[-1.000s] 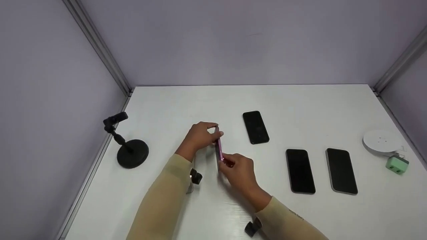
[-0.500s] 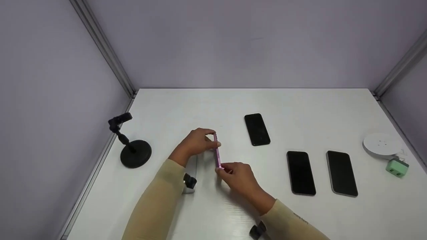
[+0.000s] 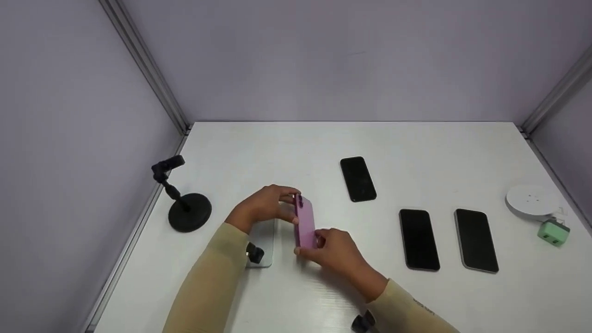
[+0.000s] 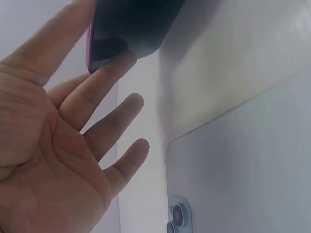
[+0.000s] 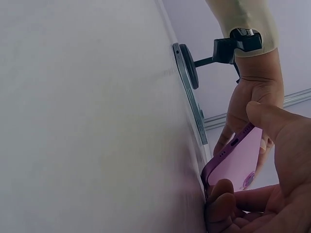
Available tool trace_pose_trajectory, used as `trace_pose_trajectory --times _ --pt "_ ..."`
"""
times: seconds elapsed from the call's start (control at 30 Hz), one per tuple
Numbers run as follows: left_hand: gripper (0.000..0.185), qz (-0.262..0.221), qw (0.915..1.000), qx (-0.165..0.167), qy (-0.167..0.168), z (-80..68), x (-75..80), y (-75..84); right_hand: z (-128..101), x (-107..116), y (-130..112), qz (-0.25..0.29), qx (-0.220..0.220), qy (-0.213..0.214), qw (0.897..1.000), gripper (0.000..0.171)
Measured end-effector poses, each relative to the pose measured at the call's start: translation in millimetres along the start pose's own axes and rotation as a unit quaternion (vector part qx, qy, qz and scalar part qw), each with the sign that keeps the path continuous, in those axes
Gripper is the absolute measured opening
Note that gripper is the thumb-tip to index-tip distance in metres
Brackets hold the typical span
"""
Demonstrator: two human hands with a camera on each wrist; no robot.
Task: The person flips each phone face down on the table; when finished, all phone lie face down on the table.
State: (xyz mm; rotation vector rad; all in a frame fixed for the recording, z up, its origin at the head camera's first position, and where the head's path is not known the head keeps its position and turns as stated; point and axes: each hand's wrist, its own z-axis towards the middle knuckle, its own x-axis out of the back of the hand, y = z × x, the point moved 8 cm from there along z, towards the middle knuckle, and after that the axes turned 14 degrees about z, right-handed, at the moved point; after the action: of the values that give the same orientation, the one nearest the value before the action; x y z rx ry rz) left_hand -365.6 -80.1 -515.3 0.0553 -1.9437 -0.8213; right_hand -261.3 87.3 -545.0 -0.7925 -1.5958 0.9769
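pale lilac walls with metal corner rails enclose a white counter (image 3: 416,152). near its front left middle, both hands hold a purple phone (image 3: 305,223) tilted up on its long edge, its purple back with the camera lenses facing up and to the right in the head view. the left hand (image 3: 263,203) reaches in from the left and touches the phone's far end with its fingertips; in the left wrist view its fingers (image 4: 102,85) are nearly straight and spread, the upper ones pressing against the dark screen side of the phone (image 4: 131,24). the right hand (image 3: 335,252) grips the near end, thumb on the purple back and curled fingers under the lower edge; the right wrist view shows the phone (image 5: 233,162) with its charging port toward the camera and its lower corner at or just above the counter.

just to the left of the phone, partly under the left forearm, a pale silver phone (image 3: 263,245) lies flat and face down, its camera lenses showing in the left wrist view (image 4: 177,218). a black round-based phone stand (image 3: 187,210) sits near the left rail. three dark phones lie screen up: one (image 3: 358,178) behind the hands, two more (image 3: 419,239) (image 3: 476,239) side by side to the right. at the far right edge rests a white round disc (image 3: 529,200) with a small green plug (image 3: 552,232) just in front of it.
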Motion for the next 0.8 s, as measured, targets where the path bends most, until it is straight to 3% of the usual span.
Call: trace_pose_trajectory --times 0.33,0.47,0.8 --pt "0.083 0.030 0.9994 -0.012 0.009 4.6 -1.5 -5.4 -1 3 10 0.026 -0.002 0.023 0.999 0.054" --pt "0.083 0.033 0.9993 -0.014 0.010 5.4 0.2 -9.7 0 2 17 0.053 -0.007 0.026 0.998 0.064" --pt "0.078 0.032 0.9993 0.013 0.009 1.3 1.1 -26.5 1 -5 20 0.056 0.003 0.045 0.997 0.063"
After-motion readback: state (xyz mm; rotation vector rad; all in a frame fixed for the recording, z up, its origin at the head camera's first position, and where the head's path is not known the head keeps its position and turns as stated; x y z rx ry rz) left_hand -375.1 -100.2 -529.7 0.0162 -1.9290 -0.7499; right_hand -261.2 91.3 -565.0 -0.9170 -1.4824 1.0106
